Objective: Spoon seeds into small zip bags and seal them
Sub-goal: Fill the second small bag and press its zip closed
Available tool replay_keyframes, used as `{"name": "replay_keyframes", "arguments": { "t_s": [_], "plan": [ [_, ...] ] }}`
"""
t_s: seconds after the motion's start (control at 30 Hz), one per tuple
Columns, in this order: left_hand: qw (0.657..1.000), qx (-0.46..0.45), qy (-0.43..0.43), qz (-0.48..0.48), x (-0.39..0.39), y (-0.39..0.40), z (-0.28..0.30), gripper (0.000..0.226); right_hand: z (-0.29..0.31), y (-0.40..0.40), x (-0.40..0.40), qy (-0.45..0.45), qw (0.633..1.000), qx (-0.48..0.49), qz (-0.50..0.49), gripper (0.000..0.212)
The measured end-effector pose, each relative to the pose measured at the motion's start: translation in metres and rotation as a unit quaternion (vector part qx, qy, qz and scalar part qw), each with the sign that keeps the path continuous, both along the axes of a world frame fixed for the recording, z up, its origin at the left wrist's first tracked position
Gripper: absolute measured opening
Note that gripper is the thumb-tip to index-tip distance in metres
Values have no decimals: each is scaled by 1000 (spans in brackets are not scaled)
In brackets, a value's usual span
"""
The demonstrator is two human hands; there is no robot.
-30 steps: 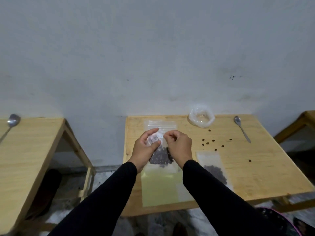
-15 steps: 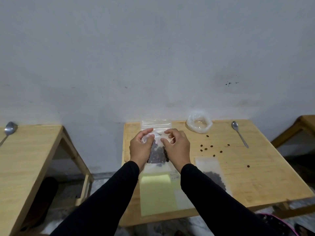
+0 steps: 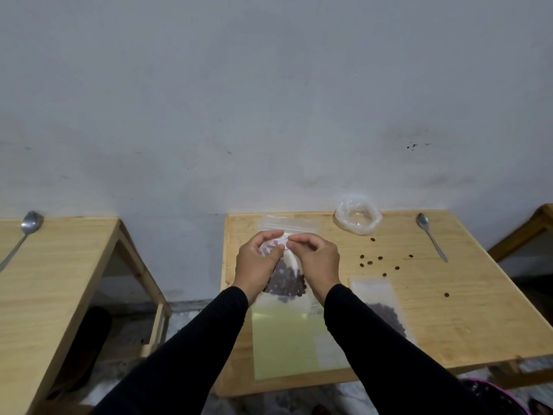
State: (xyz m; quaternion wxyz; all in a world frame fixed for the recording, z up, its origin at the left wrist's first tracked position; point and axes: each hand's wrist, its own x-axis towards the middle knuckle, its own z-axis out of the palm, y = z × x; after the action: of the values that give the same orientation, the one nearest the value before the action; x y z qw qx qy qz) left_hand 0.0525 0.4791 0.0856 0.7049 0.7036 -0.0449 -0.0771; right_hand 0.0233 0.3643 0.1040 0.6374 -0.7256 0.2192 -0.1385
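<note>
- Held up over the middle of the wooden table [image 3: 466,319]: a small clear zip bag [image 3: 285,283], dark seeds gathered in its lower half.
- Pinching the bag's top edge from the left: left hand [image 3: 257,265], thumb and fingers curled round the plastic.
- Pinching the same top edge from the right: right hand [image 3: 318,265], fingers curled, fingertips nearly touching those of the left.
- Hanging between and just below both hands: the seed-filled part of the bag.
- Lying flat just right of the right forearm: a second bag of seeds [image 3: 381,310].
- Flat under the hands: a pale green sheet [image 3: 284,339]; beyond the hands, another clear bag [image 3: 288,224].
- Scattered right of the hands: loose seeds [image 3: 380,258].
- At the far edge: a crumpled plastic bag [image 3: 358,217], and near the far right corner, a spoon [image 3: 431,235].
- On the separate table to the left: another spoon [image 3: 25,229].
</note>
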Motion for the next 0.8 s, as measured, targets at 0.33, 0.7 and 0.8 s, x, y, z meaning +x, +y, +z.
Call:
{"name": "replay_keyframes", "arguments": {
  "t_s": [0.33, 0.7, 0.8],
  "plan": [
    [1000, 14, 7, 21, 1, 5, -2, 18, -3, 7, 3, 0, 1000, -13, -24, 14],
    [1000, -3, 25, -5, 5, 12, -4, 24, -7, 5, 5, 1, 1000, 1, 9, 7],
    [999, 14, 22, 30, 5, 6, -6, 9, -8, 5, 9, 4, 1000, 0, -4, 4]
  ]
}}
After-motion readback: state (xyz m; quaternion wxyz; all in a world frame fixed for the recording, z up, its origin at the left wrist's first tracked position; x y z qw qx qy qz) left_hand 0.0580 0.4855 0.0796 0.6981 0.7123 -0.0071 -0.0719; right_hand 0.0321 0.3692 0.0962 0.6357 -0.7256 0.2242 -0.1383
